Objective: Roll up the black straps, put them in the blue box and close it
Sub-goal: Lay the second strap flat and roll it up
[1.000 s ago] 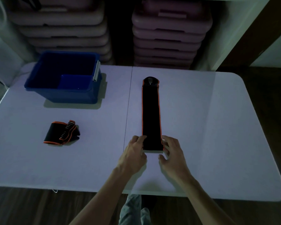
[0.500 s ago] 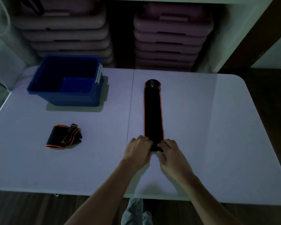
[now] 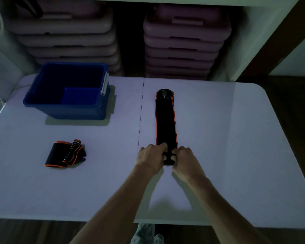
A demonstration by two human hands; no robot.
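Your left hand (image 3: 151,156) and right hand (image 3: 184,158) sit side by side at the near end of the long strap (image 3: 165,120), fingers curled over a small started roll and pinching it from each flank. The strap lies flat on the worktop (image 3: 236,138), its long axis running straight away from you, with the rounded far end pointing toward the stacked trays (image 3: 185,41) at the back. That is the relation that matters: all the unrolled length lies directly ahead of your fingers, so the roll has to travel forward along that line, and both hands are equally near (neither needs to reach). Keep the pressure even on both sides, or I'd expect the roll to cone off to one edge.

The second strap (image 3: 65,154) lies bunched on the left side of the worktop, well apart from your hands and nearer the left one. The blue box (image 3: 67,108) stands open at the far left, beyond that strap; what looks like its lid leans inside it, and no strap is visible in it yet
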